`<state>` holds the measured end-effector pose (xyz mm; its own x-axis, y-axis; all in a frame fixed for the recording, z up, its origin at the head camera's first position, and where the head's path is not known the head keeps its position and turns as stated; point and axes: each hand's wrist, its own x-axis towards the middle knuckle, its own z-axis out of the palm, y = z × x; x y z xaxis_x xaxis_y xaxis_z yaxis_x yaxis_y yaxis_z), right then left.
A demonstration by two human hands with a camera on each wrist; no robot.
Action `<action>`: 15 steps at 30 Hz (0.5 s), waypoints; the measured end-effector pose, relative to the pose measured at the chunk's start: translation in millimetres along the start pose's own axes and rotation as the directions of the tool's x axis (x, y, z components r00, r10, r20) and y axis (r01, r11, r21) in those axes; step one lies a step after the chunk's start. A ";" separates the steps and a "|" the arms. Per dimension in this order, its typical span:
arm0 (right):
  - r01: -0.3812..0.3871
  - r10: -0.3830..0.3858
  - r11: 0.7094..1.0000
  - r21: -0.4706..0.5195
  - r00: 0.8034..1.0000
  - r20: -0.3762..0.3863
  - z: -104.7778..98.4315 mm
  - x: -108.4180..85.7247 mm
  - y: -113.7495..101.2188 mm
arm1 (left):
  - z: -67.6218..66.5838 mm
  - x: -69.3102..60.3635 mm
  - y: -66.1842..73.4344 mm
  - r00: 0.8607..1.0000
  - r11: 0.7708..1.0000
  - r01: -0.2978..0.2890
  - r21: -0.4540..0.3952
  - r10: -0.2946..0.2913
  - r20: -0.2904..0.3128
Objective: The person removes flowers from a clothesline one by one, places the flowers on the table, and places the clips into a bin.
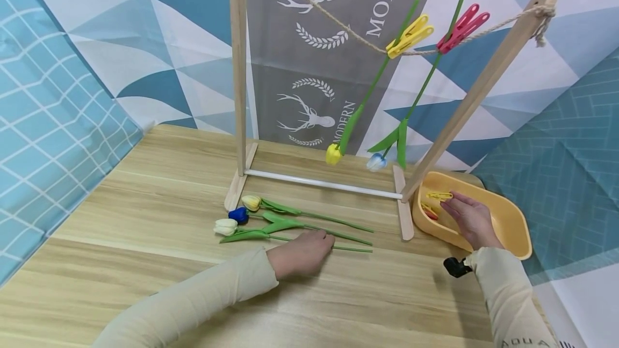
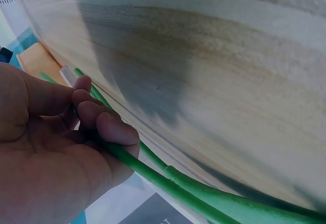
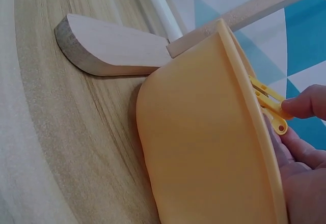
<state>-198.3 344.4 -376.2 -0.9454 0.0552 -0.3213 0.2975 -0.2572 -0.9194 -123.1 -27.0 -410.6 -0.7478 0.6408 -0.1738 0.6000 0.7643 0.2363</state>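
The left hand [image 1: 303,254] curls its fingers round the green stem [image 2: 153,175] of the white tulip [image 1: 225,226], lowest of three tulips on the table. Above it lie the blue tulip [image 1: 238,215] and a pale yellow tulip [image 1: 251,202]. Over the orange basin [image 1: 503,203], the right hand [image 1: 471,219] pinches a yellow clothespin [image 1: 439,196] between thumb and finger; the right wrist view shows this clothespin [image 3: 270,101] at the basin's rim. More clothespins [image 1: 429,211], yellow and red, lie in the basin.
A wooden frame [image 1: 464,117] with a rope [image 1: 333,17] stands behind. From the rope hang a yellow tulip [image 1: 333,153] by a yellow clothespin [image 1: 410,36] and a blue-white tulip [image 1: 376,162] by a red one [image 1: 462,29]. A white bar [image 1: 324,185] joins the frame's feet.
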 end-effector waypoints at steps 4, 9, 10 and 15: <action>-0.041 0.039 0.996 -0.082 0.999 -0.034 -0.2 5.3 -0.5 | -0.1 0.7 1.0 1.000 1.000 0.004 0.003 -0.004 0.011; -0.071 0.062 0.982 -0.175 0.997 -0.055 -0.9 12.0 0.4 | -0.7 0.5 1.5 1.000 1.000 0.003 -0.007 -0.003 0.005; -0.072 0.062 0.980 -0.184 0.996 -0.057 -1.1 12.9 0.8 | -0.5 0.5 1.4 1.000 1.000 0.003 -0.010 -0.003 0.003; -0.072 0.058 0.967 -0.243 0.996 -0.065 -3.6 17.4 2.9 | 2.6 1.3 -0.3 1.000 1.000 -0.002 -0.014 0.002 -0.009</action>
<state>-213.4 348.0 -385.3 -0.9159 0.1029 -0.3880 0.3883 -0.0184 -0.9214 -123.5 -26.2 -413.4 -0.7490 0.6417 -0.1650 0.5977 0.7618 0.2496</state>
